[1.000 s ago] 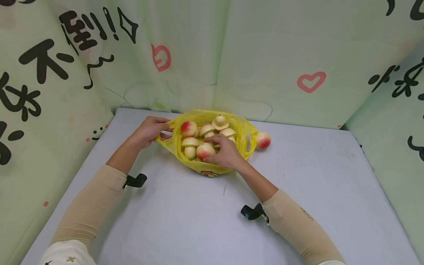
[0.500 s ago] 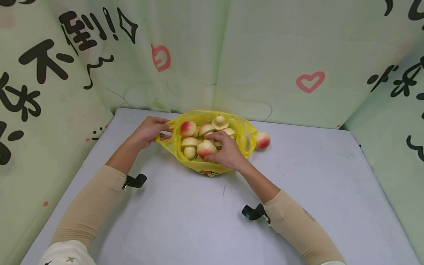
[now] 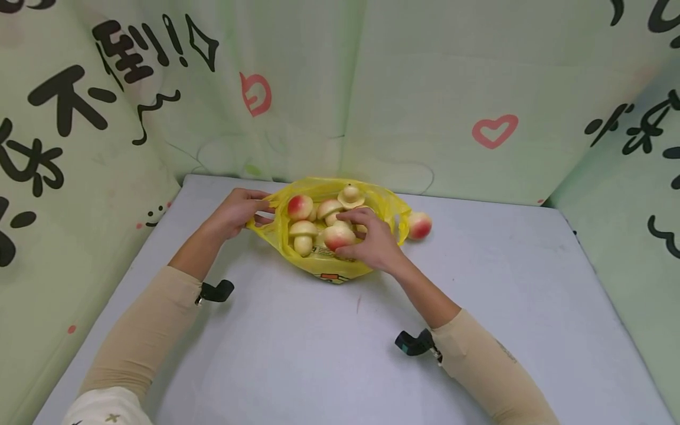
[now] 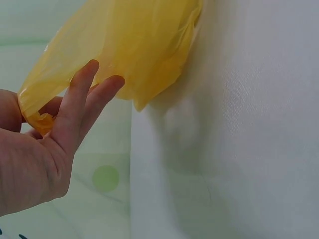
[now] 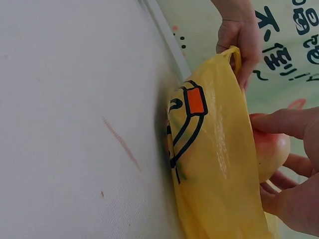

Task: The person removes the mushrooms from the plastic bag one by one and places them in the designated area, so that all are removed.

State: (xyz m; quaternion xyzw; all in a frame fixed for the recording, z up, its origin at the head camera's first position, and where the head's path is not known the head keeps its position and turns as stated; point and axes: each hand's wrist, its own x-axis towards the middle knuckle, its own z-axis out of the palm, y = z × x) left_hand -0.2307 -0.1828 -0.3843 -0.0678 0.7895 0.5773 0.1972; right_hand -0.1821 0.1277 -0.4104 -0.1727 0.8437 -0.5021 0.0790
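Note:
In the head view a yellow plastic bag (image 3: 342, 271) lies with its mouth spread at the back of the table. My left hand (image 3: 238, 212) holds the bag's left handle, which the left wrist view shows looped around the fingers (image 4: 82, 92). Inside are several toy mushrooms, one standing upright (image 3: 303, 237) at the front left and one upside down (image 3: 350, 196) at the back. My right hand (image 3: 378, 241) reaches into the bag, gripping a red-capped mushroom (image 3: 338, 236) between thumb and fingers. From the right wrist, that mushroom (image 5: 273, 149) shows just over the bag's edge.
Another red-tinted mushroom (image 3: 419, 225) lies on the table (image 3: 297, 354), just outside the bag at its right. Pale green curtains (image 3: 425, 71) with black lettering and pink hearts rise behind and at both sides.
My right hand has drawn slightly right and up with the red-capped mushroom, away from the upright one. The left hand has stayed on the handle.

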